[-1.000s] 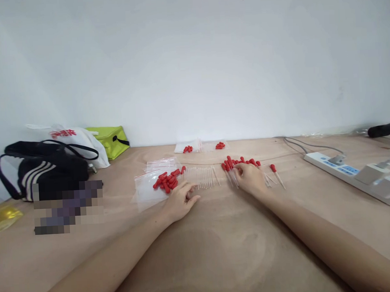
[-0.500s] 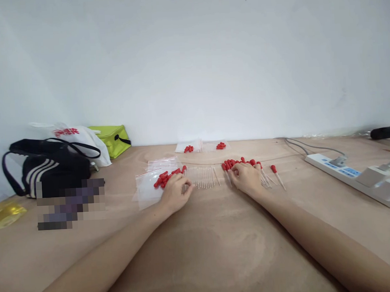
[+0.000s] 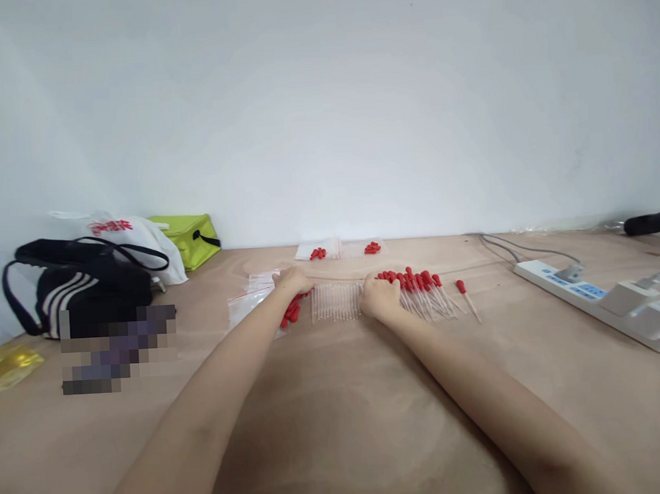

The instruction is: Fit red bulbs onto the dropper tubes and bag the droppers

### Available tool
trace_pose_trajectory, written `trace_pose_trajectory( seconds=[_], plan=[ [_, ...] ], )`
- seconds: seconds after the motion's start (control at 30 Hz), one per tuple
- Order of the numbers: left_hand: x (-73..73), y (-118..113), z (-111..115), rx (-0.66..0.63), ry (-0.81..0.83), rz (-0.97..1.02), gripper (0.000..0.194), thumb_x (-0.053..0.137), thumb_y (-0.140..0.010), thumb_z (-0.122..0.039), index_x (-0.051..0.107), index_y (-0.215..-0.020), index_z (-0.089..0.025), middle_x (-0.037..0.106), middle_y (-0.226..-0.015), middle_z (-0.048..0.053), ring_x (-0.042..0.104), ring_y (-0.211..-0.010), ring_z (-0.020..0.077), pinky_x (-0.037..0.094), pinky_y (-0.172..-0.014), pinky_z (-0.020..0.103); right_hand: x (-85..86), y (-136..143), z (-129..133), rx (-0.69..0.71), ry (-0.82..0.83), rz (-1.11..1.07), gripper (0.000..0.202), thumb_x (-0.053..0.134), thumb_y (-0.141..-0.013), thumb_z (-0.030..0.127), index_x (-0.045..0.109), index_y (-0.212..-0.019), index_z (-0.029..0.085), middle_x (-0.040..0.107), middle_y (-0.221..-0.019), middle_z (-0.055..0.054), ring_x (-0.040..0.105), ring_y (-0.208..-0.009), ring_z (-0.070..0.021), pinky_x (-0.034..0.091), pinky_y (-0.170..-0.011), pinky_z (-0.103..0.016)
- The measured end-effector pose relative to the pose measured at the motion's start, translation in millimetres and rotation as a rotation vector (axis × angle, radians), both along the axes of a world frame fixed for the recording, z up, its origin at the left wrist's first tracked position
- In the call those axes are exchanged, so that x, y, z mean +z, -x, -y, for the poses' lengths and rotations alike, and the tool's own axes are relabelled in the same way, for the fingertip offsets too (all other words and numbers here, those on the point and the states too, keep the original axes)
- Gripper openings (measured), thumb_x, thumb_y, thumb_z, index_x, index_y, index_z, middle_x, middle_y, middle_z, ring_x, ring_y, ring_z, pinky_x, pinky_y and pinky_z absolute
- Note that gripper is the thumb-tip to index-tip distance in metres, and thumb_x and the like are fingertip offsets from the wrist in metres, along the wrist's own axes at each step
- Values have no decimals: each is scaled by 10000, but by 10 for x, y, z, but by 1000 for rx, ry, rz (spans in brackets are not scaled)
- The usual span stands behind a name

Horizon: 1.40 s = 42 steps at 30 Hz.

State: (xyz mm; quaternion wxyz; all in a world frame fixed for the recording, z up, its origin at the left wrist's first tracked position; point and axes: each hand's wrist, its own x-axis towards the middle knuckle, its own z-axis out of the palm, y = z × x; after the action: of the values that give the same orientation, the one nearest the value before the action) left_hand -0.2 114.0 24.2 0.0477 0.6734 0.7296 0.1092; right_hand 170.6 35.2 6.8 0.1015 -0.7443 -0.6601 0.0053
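Your left hand [image 3: 294, 280] lies on the pile of red caps [image 3: 290, 312] and the clear bags [image 3: 249, 301] near the middle of the table [image 3: 339, 423]; you cannot tell whether its fingers hold one. Your right hand [image 3: 380, 297] rests curled at the right end of the single row of clear tubes [image 3: 336, 303], its grip hidden. Just right lies one cluster of capped droppers [image 3: 424, 290], too many to count, and one stray dropper [image 3: 467, 296]. Toward the far edge sit two small cap heaps [image 3: 344, 250]. Three bags [image 3: 110, 266] sit at the left edge, one power strip [image 3: 598, 295] at the right.
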Motion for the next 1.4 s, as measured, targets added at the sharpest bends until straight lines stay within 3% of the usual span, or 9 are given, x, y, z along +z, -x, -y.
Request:
trace_pose_trajectory(
  seconds=[0.2, 0.33, 0.43, 0.53, 0.67, 0.87, 1.17, 1.27, 1.4],
  plan=[
    [129, -9, 80, -70, -134, 116, 176, 562, -686, -306, 596, -652, -136, 645, -753, 123, 580, -859, 287, 407, -736, 356, -47, 29, 59, 40, -57, 6, 267, 396, -741, 100, 537, -961, 44, 619, -868, -198, 565, -851, -264, 267, -725, -369],
    [153, 26, 415, -211, -287, 248, 224, 422, -815, -304, 521, -941, -146, 620, -857, 56, 581, -786, 149, 430, -682, 243, -118, -62, 153, 88, -220, 28, 253, 386, -778, 148, 547, -960, 77, 593, -918, -190, 518, -874, -270, 261, -709, -368],
    [18, 67, 734, -424, -379, 560, 272, 377, -839, -260, 425, -1078, -140, 567, -668, -8, 552, -620, 112, 441, -617, 235, -205, -199, 272, 210, -407, 21, 263, 384, -796, 167, 557, -991, 130, 574, -921, -143, 485, -871, -245, 249, -729, -365],
    [-158, 89, 1005, -532, -242, 821, 245, 358, -840, -281, 487, -995, -141, 542, -648, -8, 550, -608, 110, 456, -593, 237, -295, -325, 402, 360, -530, -26, 280, 379, -788, 122, 564, -997, 150, 558, -893, -94, 477, -822, -192, 236, -761, -348],
    [-324, 51, 1191, -512, -19, 1019, 151, 522, -750, -267, 513, -819, -132, 605, -748, 31, 604, -699, 133, 483, -674, 271, -340, -374, 535, 516, -585, -59, 253, 377, -795, 129, 572, -953, 156, 544, -863, -66, 463, -812, -165, 227, -771, -329],
    [-376, 0, 1247, -531, -13, 1015, 161, 623, -648, -164, 478, -713, -142, 584, -717, 11, 599, -678, 124, 495, -660, 264, -288, -312, 617, 691, -516, -81, 201, 389, -811, 157, 579, -878, 167, 561, -812, -42, 473, -764, -139, 217, -778, -329],
    [-365, -1, 1279, -584, -28, 964, 162, 591, -668, -182, 433, -650, -155, 505, -633, -32, 551, -606, 91, 483, -616, 235, -267, -293, 629, 713, -504, -101, 209, 377, -835, 178, 585, -860, 168, 570, -802, -40, 486, -747, -130, 228, -767, -329],
    [-373, 7, 1271, -594, -50, 958, 139, 590, -673, -181, 454, -683, -154, 536, -666, -21, 575, -645, 106, 489, -642, 249, -268, -281, 628, 730, -503, -102, 215, 374, -842, 185, 587, -873, 171, 574, -806, -40, 486, -749, -130, 230, -766, -327],
    [-379, 12, 1262, -580, -49, 944, 210, 602, -685, -207, 531, -873, -149, 615, -801, 30, 602, -762, 144, 494, -687, 274, -266, -275, 628, 768, -486, -135, 216, 377, -845, 190, 588, -888, 172, 593, -806, -38, 500, -750, -126, 231, -770, -318]
  ],
)
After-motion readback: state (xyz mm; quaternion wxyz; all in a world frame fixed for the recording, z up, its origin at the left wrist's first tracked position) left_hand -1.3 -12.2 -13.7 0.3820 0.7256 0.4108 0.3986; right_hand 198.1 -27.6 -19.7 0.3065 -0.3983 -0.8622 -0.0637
